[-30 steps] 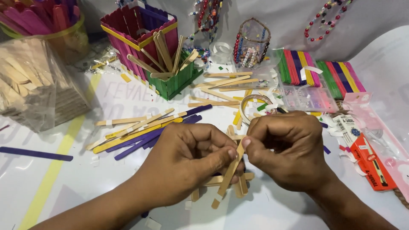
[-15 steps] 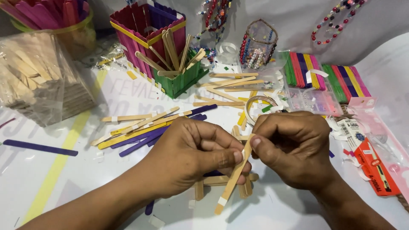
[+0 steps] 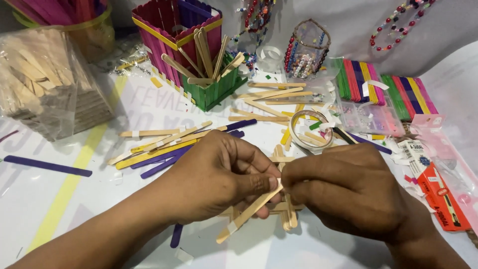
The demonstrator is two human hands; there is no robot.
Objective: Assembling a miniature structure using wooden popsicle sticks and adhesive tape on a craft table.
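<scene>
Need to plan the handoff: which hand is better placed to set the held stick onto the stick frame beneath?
Probably the left hand: its thumb and fingers pinch the plain wooden stick along its length, directly above the stick frame. The right hand touches only its upper end.

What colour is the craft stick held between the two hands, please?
The craft stick is plain natural wood with a small white patch near its lower end, seen in the head view.

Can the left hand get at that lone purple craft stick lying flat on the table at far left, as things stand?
Probably yes, but not freely: the white table around the lone purple craft stick is bare, yet the left hand is pinching the plain wooden craft stick with the right hand.
</scene>
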